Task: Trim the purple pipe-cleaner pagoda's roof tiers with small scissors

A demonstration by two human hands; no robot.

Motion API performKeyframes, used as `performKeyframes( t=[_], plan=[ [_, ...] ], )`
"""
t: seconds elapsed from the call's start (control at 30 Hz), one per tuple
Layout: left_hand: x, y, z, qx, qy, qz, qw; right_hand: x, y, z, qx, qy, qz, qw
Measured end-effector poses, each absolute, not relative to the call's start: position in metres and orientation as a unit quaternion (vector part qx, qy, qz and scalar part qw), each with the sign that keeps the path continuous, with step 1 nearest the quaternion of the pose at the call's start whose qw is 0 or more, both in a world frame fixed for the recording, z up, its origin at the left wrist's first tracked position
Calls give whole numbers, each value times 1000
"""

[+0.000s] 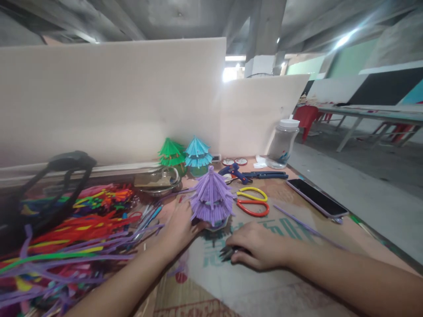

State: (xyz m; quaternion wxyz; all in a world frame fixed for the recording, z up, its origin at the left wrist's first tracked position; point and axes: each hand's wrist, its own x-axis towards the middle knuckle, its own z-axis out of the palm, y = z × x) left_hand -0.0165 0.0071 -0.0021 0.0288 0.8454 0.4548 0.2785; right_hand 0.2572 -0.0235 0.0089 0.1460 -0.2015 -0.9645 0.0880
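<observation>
A small purple two-tiered pagoda [212, 198] of fuzzy pipe cleaners stands upright in the middle of the table. My left hand [182, 222] grips it low on its left side, thumb in front and most fingers hidden behind it. Just right of and nearer than the pagoda, my right hand [261, 244] is closed around a pair of pliers [226, 252]. Only the dark jaws show, pointing left, and the handles are under my palm. Behind the purple pagoda are a similar green pagoda [172, 152] and a light blue pagoda [198, 152].
Pipe cleaners [72, 233] in many colours heap on the left, near a dark strap-like object [71, 176]. Scissors [253, 201], a glue gun [235, 172], a phone [317, 198] and a clear jar [283, 143] lie or stand right. A pale partition [112, 101] borders the table's back.
</observation>
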Motion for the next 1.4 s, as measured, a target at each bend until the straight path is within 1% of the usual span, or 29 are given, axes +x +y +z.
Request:
performKeyframes(
  t=[0.17, 0.23, 0.33, 0.4, 0.43, 0.5, 0.57, 0.7, 0.8, 0.87, 0.9, 0.97, 1.07, 1.17, 1.27, 1.4],
  plan=[
    [-26, -6, 16, 851, 472, 220, 62, 254, -31, 10, -217, -961, 23, 172],
    [-34, -16, 33, 854, 476, 194, 79, 254, -35, 11, -216, -960, -10, 177],
    [-44, -29, 72, 855, 478, 174, 98, 255, -38, 11, -213, -957, -50, 191],
    [-43, -33, 103, 842, 495, 195, 90, 257, -38, 12, -211, -953, -70, 206],
    [-40, -31, 117, 828, 503, 231, 91, 258, -38, 13, -209, -951, -77, 215],
    [-28, -24, 138, 793, 509, 313, 118, 259, -39, 18, -202, -946, -88, 236],
    [-14, -12, 147, 765, 509, 362, 158, 257, -40, 29, -201, -940, -93, 259],
    [8, 12, 147, 770, 457, 395, 205, 253, -42, 70, -203, -930, -99, 290],
    [15, 21, 148, 775, 425, 404, 234, 253, -41, 111, -244, -915, -92, 307],
    [16, 25, 150, 775, 416, 407, 248, 254, -39, 136, -302, -888, -56, 342],
    [16, 25, 151, 774, 414, 407, 253, 254, -37, 145, -315, -870, -56, 374],
    [13, 26, 153, 771, 419, 408, 253, 254, -34, 158, -329, -854, -68, 397],
    [8, 24, 153, 774, 415, 411, 243, 252, -28, 159, -333, -850, -72, 402],
    [5, 23, 152, 781, 409, 407, 239, 249, -25, 149, -336, -864, -59, 369],
    [5, 25, 149, 778, 420, 385, 265, 248, -22, 136, -343, -872, -59, 345],
    [5, 29, 145, 748, 437, 382, 322, 251, -16, 128, -366, -863, -77, 339]
  ],
)
